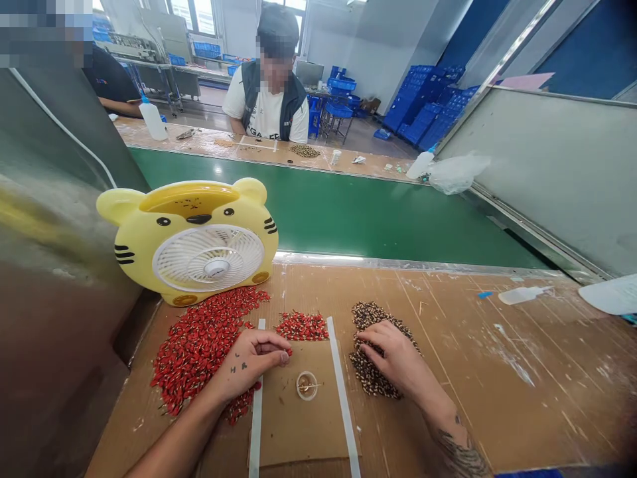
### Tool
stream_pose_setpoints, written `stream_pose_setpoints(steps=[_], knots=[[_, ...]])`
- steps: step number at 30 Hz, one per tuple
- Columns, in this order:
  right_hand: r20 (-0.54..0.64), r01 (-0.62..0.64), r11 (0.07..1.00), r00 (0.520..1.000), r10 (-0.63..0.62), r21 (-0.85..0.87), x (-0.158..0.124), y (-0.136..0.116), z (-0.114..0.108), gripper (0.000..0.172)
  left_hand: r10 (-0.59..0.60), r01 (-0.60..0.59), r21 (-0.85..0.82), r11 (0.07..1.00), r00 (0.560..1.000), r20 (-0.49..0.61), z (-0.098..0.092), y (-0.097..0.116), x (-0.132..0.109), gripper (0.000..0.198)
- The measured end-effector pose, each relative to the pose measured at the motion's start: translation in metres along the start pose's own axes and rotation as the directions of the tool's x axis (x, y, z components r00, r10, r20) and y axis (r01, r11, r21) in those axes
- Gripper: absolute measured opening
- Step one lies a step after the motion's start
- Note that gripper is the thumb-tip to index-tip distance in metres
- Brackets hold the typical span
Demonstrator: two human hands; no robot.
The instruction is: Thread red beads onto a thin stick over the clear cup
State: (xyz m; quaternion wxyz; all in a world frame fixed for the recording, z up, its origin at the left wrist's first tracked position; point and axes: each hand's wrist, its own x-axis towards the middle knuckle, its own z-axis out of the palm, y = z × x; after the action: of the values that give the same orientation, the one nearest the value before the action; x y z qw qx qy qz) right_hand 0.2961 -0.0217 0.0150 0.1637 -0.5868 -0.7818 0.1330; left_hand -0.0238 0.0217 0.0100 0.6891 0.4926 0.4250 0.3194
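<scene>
My left hand (253, 358) is closed, thumb against fingertips, with a small red piece (289, 352) showing between them. It is beside a large heap of small red pieces with pale tips (199, 352). My right hand (393, 352) rests on a pile of dark, pale-spotted beads (381, 385), its thumb and forefinger drawn close together; what lies between them cannot be made out. Between my hands is a cardboard pad (303, 431) edged by two pale strips. On it stands a small round clear cup (307, 386) with a thin stick across it. A smaller group of red pieces (302, 326) lies at the pad's far end.
A yellow animal-shaped fan (199, 245) stands behind the red heap. Beyond runs a green conveyor belt (388, 226). A clear squeeze bottle (522, 295) and a white container (612, 294) lie to the right. Across the belt sits a person (273, 99); another person's arm (119, 106) shows at left.
</scene>
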Motion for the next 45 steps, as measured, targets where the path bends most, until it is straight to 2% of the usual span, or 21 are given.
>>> stream_pose_setpoints(steps=[3,6,14,22,25,34,39,45], knots=[[0.131,0.083,0.995,0.988,-0.076,-0.048,0.002,-0.009,0.003,0.014,-0.007,0.007,0.002,1.000,1.000,-0.013,0.000,0.000,0.000,0.013],[0.183,0.121,0.987,0.978,-0.100,-0.109,0.004,-0.017,0.010,0.016,-0.001,0.001,0.000,1.000,1.000,-0.015,0.000,0.001,0.000,0.015],[0.161,0.072,0.989,0.986,-0.051,-0.128,0.011,-0.020,0.016,0.020,-0.013,0.013,0.012,1.000,1.000,-0.005,0.003,0.005,-0.001,0.015],[0.079,0.036,0.999,0.996,-0.038,0.031,0.006,-0.014,0.010,0.018,-0.005,0.005,-0.003,1.000,1.000,-0.008,0.002,0.004,-0.001,0.016],[0.059,0.022,0.999,0.998,-0.024,0.043,0.003,-0.012,0.009,0.016,-0.010,0.010,0.002,1.000,1.000,-0.005,0.003,0.005,-0.002,0.014],[0.098,0.077,0.993,0.993,-0.069,-0.090,0.010,-0.018,0.017,0.023,-0.007,0.007,0.024,1.000,1.000,-0.003,0.002,0.003,0.000,0.014],[0.152,0.118,0.988,0.983,-0.102,-0.100,0.017,-0.014,0.015,0.023,0.013,-0.013,0.013,1.000,1.000,-0.011,0.002,0.002,0.000,0.012],[0.081,0.052,0.993,0.995,-0.060,0.104,0.011,-0.017,0.004,0.017,0.015,-0.017,-0.048,0.999,0.999,-0.038,0.003,-0.001,-0.001,0.013]])
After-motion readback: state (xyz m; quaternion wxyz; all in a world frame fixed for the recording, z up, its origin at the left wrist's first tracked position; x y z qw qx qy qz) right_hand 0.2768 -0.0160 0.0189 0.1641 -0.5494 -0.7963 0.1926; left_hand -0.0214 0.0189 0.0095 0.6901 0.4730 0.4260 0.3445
